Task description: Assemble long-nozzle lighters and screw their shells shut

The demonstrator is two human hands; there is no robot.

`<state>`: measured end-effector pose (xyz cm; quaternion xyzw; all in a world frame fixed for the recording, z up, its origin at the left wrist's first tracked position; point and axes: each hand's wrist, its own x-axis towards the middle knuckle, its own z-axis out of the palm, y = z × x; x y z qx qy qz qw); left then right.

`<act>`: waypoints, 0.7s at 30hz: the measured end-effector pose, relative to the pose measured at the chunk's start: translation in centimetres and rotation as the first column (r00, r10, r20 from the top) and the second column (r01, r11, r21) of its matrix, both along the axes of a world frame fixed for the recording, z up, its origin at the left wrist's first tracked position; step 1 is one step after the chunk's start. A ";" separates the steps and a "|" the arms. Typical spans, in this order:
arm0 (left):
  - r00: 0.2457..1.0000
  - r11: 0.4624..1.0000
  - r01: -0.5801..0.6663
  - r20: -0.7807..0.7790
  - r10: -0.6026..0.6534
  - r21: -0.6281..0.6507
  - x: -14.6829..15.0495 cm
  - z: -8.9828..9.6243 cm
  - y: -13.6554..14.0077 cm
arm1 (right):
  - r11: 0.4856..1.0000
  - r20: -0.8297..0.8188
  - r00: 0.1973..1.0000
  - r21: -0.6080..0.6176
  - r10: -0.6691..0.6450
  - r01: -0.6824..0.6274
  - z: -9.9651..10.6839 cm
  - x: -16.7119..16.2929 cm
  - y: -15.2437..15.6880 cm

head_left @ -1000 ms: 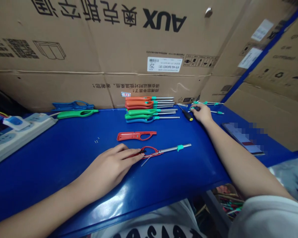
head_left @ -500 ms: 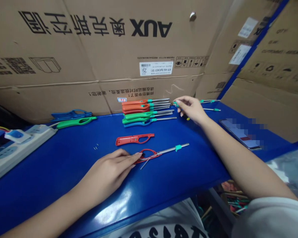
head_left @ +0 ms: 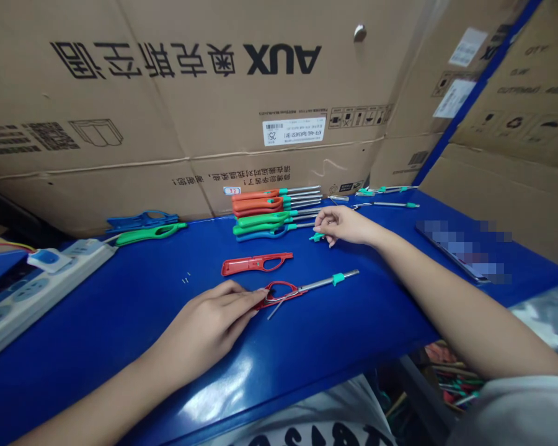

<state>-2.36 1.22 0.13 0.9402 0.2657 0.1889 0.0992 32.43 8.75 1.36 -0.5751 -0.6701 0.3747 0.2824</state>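
Note:
My left hand [head_left: 218, 316] pinches the handle end of an opened red lighter [head_left: 283, 284] on the blue table. From its front runs a metal tube [head_left: 318, 283] with a teal collar [head_left: 338, 279] near the tip. Wires and a thin tube lie across the trigger loop; my fingers cover the handle. A matching red half shell [head_left: 242, 266] lies just beyond, its hollow side up. My right hand [head_left: 341, 224], fingers closed, holds a small teal plastic piece [head_left: 315, 237] above the table, in front of the stacked lighters' tubes.
Stacked orange, green and blue lighters [head_left: 260, 220] lie against the cardboard wall [head_left: 167, 111]. More metal tubes [head_left: 395, 204] are at the back right, near a phone [head_left: 451, 251]. Tiny pins [head_left: 186, 279] lie left of the half shell. A power strip [head_left: 41, 291] runs along the left.
My right hand has come back from the far tubes toward me, slightly left, bringing the small teal piece. My left hand keeps its grip on the red lighter.

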 end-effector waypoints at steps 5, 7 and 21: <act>1.000 1.000 0.004 0.006 -0.004 0.007 0.0 0.0 0.1 | 0.986 0.087 0.983 0.027 0.159 -0.162 0.8 0.1 -0.8; 1.000 1.000 0.009 0.009 -0.009 0.011 0.1 0.0 0.1 | 0.978 0.156 0.970 0.058 0.187 -0.198 1.2 0.2 -1.2; 0.999 0.999 0.032 -0.009 -0.032 0.041 0.5 0.8 0.0 | 0.933 0.457 0.829 -0.001 0.321 -0.361 2.0 0.4 -2.0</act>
